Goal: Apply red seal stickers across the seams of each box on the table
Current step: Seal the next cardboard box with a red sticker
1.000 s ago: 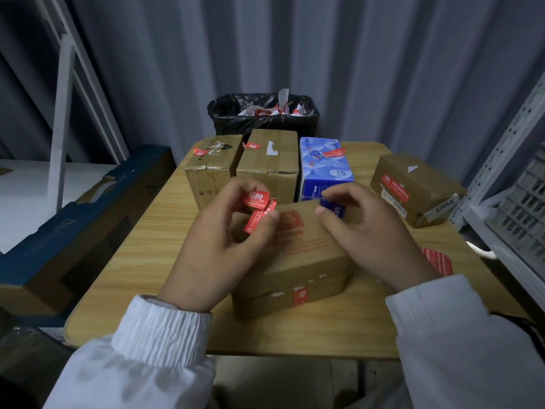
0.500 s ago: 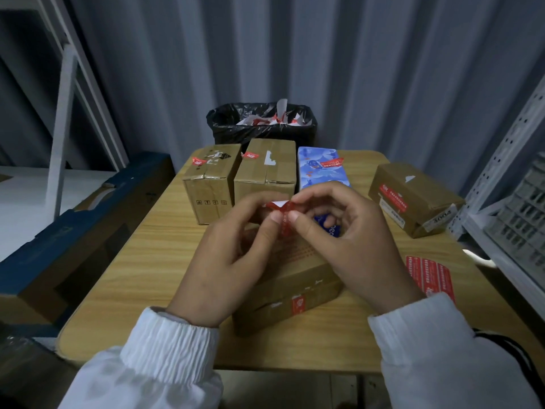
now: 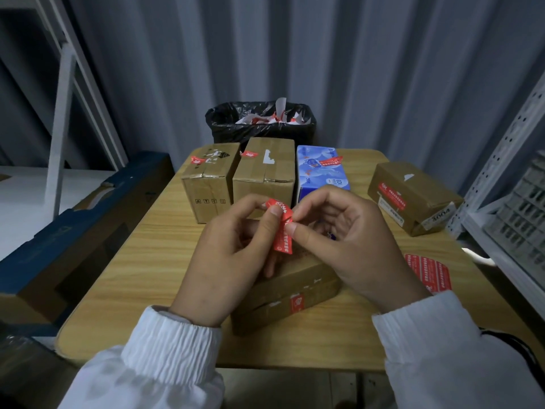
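Now that both hands are up together over the near box (image 3: 295, 293), the red seal sticker (image 3: 281, 228) is pinched from two sides. The left hand (image 3: 227, 258) grips its upper end between thumb and forefinger, and the right hand (image 3: 351, 246) nips its edge just below with thumb and fingertip. So the strip hangs loose in the air above the box top, not stuck to anything yet. A second back the left hand has the sticker on its own while the right hand rests on the far edge of that box. Half a second back the two hands meet around it all scrunched up, and now it's straightened out and dangling. My guess is it's being unfolded or the backing picked off, ready to go across the top seam. The near box already shows one red seal on its near side face, so this looks like its second. The far-left brown box (image 3: 206, 184), the middle brown box (image 3: 262, 169), the blue box (image 3: 321, 169) and the far-right brown box (image 3: 413, 196) all carry red seals and haven't moved on the tabletop (image 3: 141, 261). The spare sticker sheet (image 3: 427, 271) lies at the right, same spot.
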